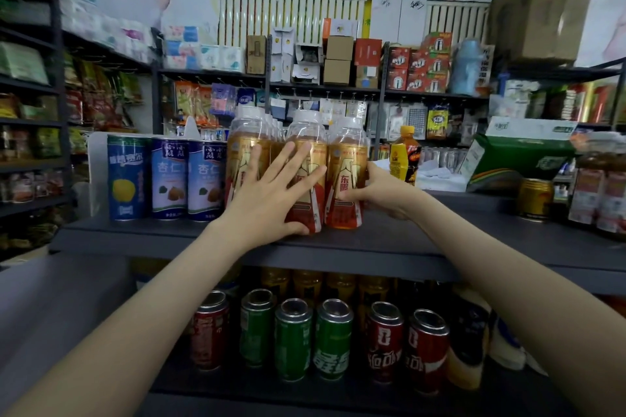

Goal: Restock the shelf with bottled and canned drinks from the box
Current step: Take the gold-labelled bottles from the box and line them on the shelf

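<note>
Both my forearms (162,288) stretched above the lower cans (332,338) to the grey shelf (135,234). My left hand (271,193) lay wide open, fingers splayed flat against the middle bottle (306,132), which stood near the shelf's front edge. My right hand (372,189) curled round the right bottle (347,159), which stood on the shelf touching its neighbour.

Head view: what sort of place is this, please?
Most likely a small grocery shop. Rows of drink cans fill the lower shelf, bottles stand on the one above, and snack packets and tissue packs crowd the racks behind.
</note>
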The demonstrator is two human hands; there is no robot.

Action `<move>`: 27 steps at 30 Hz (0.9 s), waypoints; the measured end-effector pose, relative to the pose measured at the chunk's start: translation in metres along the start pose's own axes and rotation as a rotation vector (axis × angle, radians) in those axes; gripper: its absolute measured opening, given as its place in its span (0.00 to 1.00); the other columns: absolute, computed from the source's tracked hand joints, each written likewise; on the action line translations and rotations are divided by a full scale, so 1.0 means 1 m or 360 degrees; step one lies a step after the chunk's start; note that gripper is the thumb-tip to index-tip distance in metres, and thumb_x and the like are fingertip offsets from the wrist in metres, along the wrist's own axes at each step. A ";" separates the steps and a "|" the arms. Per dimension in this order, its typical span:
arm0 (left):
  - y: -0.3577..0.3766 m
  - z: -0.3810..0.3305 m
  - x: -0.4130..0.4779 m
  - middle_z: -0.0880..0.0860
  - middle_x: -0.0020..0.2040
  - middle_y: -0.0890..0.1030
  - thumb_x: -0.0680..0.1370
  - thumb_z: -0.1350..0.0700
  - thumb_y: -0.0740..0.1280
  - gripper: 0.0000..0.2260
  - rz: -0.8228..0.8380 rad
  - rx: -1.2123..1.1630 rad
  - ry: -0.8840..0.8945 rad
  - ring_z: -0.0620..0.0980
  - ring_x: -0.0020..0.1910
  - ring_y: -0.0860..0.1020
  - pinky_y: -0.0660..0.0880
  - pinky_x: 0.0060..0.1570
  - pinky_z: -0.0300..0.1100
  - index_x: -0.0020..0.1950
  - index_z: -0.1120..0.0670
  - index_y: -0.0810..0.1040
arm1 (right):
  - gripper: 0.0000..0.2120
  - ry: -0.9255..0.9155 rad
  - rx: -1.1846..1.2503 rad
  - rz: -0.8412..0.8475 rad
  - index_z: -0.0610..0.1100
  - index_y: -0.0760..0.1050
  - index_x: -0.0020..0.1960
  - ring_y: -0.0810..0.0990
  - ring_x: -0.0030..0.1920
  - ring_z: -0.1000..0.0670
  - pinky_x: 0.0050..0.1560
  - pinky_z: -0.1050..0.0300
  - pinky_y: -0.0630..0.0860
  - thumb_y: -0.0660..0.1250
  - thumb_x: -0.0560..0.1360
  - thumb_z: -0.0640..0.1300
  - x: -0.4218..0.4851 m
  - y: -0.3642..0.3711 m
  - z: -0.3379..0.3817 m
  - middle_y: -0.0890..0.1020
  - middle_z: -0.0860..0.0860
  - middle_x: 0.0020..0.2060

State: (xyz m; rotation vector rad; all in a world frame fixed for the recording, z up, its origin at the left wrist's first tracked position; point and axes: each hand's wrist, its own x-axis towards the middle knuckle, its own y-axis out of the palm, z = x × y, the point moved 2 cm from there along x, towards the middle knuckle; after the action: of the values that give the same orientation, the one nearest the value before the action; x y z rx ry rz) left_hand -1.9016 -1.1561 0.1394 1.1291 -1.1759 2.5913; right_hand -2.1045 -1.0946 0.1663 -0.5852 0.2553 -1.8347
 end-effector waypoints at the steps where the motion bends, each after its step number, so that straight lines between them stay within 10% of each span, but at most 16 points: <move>1: 0.001 0.000 0.001 0.52 0.75 0.32 0.71 0.34 0.66 0.46 0.0008 -0.0013 0.0008 0.54 0.75 0.33 0.26 0.66 0.60 0.76 0.44 0.38 | 0.26 0.0002 -0.0017 0.0007 0.48 0.65 0.61 0.80 0.55 0.49 0.59 0.47 0.76 0.73 0.70 0.35 0.001 0.000 -0.001 0.81 0.48 0.54; 7: -0.001 -0.002 0.003 0.50 0.72 0.25 0.72 0.33 0.64 0.45 0.0097 0.0000 -0.0069 0.59 0.74 0.30 0.28 0.65 0.62 0.76 0.42 0.35 | 0.17 0.0004 -0.0128 -0.0025 0.49 0.67 0.54 0.78 0.51 0.52 0.55 0.54 0.75 0.70 0.73 0.35 0.007 -0.002 -0.004 0.79 0.53 0.47; 16: -0.003 -0.004 0.002 0.48 0.70 0.24 0.72 0.34 0.64 0.45 0.0142 -0.0052 -0.0129 0.62 0.73 0.29 0.30 0.66 0.65 0.77 0.41 0.37 | 0.41 0.0007 -0.0311 -0.0147 0.45 0.47 0.76 0.76 0.59 0.48 0.61 0.50 0.74 0.70 0.73 0.37 0.020 0.001 -0.009 0.76 0.47 0.62; 21: -0.002 -0.005 0.002 0.45 0.70 0.24 0.72 0.34 0.66 0.45 0.0133 -0.0075 -0.0193 0.67 0.73 0.32 0.33 0.66 0.68 0.76 0.38 0.37 | 0.64 -0.0368 -0.0974 -0.0247 0.62 0.23 0.70 0.48 0.76 0.42 0.68 0.46 0.66 0.77 0.67 0.38 0.009 0.012 -0.007 0.33 0.45 0.75; 27: -0.004 -0.007 0.003 0.47 0.76 0.31 0.71 0.34 0.67 0.44 0.0112 -0.0062 -0.0234 0.69 0.74 0.37 0.35 0.67 0.68 0.77 0.38 0.41 | 0.65 -0.0350 -0.1153 -0.0229 0.65 0.22 0.68 0.57 0.74 0.37 0.58 0.51 0.73 0.76 0.68 0.37 0.008 0.015 -0.008 0.26 0.42 0.72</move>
State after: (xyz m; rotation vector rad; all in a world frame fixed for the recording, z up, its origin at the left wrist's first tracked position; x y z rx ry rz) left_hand -1.9067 -1.1490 0.1401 1.3130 -1.3122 2.5613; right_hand -2.0979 -1.1081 0.1548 -1.3231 0.7573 -1.7704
